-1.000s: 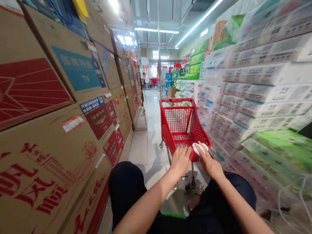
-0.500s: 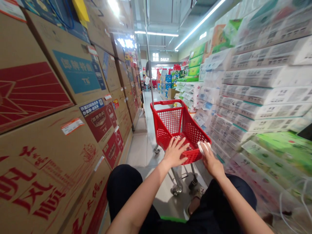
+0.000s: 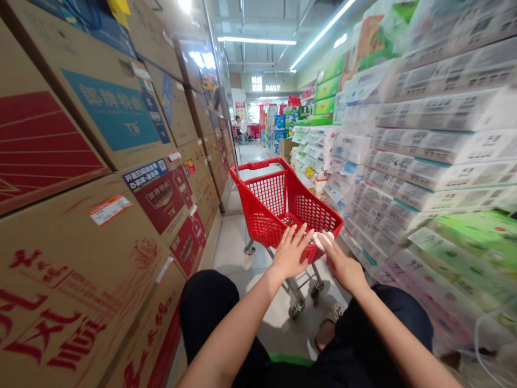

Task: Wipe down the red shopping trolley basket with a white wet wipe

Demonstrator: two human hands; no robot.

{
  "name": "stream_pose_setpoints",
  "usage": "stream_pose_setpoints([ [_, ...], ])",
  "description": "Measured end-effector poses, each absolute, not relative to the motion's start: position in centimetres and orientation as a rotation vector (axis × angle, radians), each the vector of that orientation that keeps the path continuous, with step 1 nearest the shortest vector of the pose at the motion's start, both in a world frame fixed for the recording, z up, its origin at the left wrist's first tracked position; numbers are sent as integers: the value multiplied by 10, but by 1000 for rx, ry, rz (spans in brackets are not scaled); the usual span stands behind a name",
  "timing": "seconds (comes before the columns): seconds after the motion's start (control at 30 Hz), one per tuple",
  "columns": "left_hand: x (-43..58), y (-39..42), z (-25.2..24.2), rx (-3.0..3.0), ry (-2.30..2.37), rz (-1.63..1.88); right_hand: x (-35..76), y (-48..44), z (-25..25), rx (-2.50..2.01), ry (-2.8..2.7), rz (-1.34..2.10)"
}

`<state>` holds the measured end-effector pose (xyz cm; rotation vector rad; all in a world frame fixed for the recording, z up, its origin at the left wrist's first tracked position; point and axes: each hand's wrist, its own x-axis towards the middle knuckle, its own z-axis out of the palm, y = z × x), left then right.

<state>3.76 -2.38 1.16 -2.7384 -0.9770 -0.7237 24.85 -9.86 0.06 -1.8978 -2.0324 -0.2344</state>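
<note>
Far left, brown cartons stand stacked in a wall, several with red lettering; 1 upper carton bears a blue panel, and a white-and-orange label sits on a lower carton; rightward, a dark-trousered left knee shows beside the stack, with pale floor tiles beyond it; at centre, 1 red shopping cart stands in the aisle, its near end in front of the person and its body angled away to the left; perforated walls, metal legs and wheels visible; left hand lies palm down over the near end of the cart, fingers spread; whether the palm bears on the rim, cannot tell; just to its right, right hand has its fingers on a bunched white cloth, pressing it to the near rim toward the right corner; thumb's grip on the cloth hidden; below, a sandalled foot rests on the floor; behind the cart, a lit sign reads DAILY; far right, white packs rise in tall layers, blurred, with green packs lower down, near the right knee.
</note>
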Motion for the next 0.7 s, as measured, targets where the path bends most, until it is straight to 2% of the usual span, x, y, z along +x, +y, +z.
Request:
stream_pose_setpoints([
  [0.17, 30, -29, 13, -2740, -976, -725, 281, -77, 4, -1947, -1943, -237],
  [0.5, 39, -36, 7, -2696, -1036, -768, 205, -108, -7, -1756, -2032, -212],
  [0.7, 27, -32, 10, -2760, -840, -666, 238, -103, 4, -1852, -2052, -255],
])
